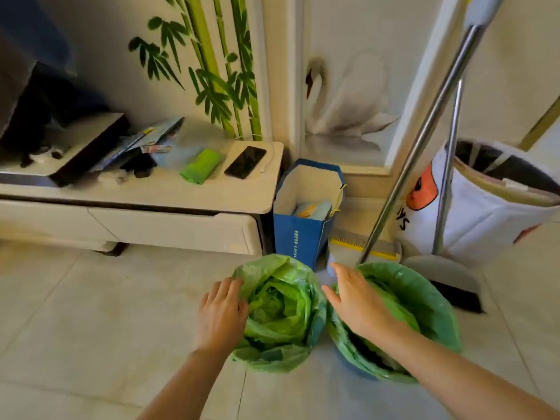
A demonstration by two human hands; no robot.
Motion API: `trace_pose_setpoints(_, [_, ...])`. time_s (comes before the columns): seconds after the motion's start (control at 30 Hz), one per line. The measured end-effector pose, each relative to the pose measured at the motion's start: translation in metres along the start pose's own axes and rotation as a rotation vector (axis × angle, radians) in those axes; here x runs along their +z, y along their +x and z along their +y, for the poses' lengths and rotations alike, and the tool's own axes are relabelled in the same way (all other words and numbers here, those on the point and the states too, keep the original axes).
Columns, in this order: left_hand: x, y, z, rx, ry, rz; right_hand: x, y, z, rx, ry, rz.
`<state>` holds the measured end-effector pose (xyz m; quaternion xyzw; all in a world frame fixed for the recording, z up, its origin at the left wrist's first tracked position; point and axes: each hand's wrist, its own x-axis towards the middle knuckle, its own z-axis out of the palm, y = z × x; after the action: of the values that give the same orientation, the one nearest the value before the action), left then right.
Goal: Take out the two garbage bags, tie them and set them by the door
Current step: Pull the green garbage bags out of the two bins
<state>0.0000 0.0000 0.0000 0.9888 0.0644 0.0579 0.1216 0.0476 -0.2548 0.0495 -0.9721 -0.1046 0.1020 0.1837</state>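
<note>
Two green garbage bags side by side on the floor, left bag (280, 310) touching the spread left hand (222, 313), right bag (403, 316) just under the flat, spread right hand (357, 301), nothing pinched.

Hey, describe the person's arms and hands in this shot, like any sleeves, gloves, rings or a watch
Both arms are bare as far as the frame shows: no sleeves reach the forearms. The left hand and right hand wear no gloves. No ring shows on the fingers, and no watch or bracelet on either wrist. Nails look short and unpainted, though the image is too soft to be sure.
</note>
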Motion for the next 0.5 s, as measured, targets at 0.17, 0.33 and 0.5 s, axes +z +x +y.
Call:
trace_pose_setpoints(0.17, [0.045,0.007,-0.015,-0.165,-0.159,0.048,0.044,0.037,0.01,0.112,0.266,-0.106])
trace_pose_setpoints(0.33, [0.081,0.008,-0.029,-0.176,-0.093,0.021,0.08,0.059,0.016,0.1,0.24,-0.108])
trace_pose_setpoints(0.5, [0.092,0.004,-0.032,-0.211,-0.184,0.065,0.096,0.068,0.013,0.134,0.175,-0.174])
